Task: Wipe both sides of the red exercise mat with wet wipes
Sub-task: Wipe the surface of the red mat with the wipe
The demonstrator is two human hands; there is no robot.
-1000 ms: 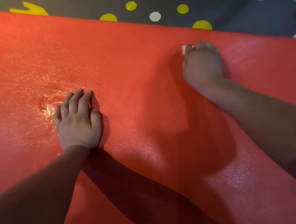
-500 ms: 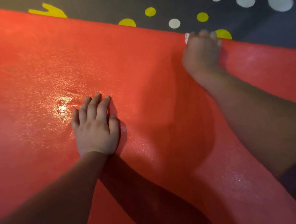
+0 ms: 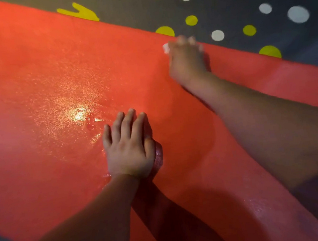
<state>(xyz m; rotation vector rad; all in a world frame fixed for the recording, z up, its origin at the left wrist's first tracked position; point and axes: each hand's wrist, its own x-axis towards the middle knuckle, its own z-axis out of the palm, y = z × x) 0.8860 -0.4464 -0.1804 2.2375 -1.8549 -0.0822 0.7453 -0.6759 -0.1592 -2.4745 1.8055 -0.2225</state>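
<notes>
Wiping the far edge of the mat (image 3: 33,78), spread on the floor (image 3: 222,1), seems the step in hand: right hand (image 3: 186,59) curls on a wipe (image 3: 166,48) there, left hand (image 3: 129,148) presses flat mid-mat. Next calls for firm strokes, later flipping.

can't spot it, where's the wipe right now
Head view, right of centre: the wipe peeks out from under the right hand at the far edge of the mat, by the dotted floor.

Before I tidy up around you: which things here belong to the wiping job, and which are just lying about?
For the job: red mat; wet wipe in the right hand; left hand pressing flat on the mat.
Just lying there: dotted grey floor covering underneath.
</notes>
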